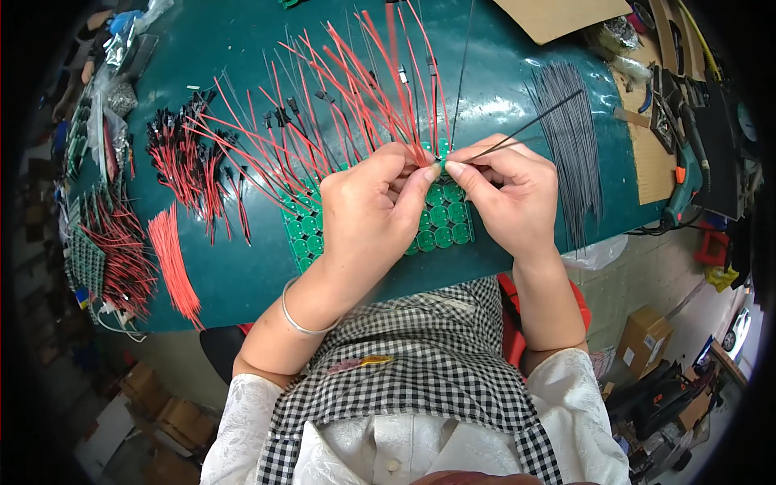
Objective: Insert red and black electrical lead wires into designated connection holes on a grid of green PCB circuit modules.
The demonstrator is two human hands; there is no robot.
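Left hand [373,212] and right hand [505,194] meet over green circuit board panel [440,222] on tabletop [242,267]. Right grip pinched narrow on thin black wire [525,128]; left grip steadies red leads [356,73]. Wire judged light, limp, slippery: pinch near end. Panel stiff, joints fragile.

**Around the green surface**

A bundle of loose red wires [174,263] lies at the left of the dark green surface [242,275], beside a heap of red-and-black leads with plugs [190,162]. A fan of thin grey wires [570,137] lies to the right. A sheet of cardboard [558,14] sits at the top edge. Cardboard boxes [643,339] stand on the floor.
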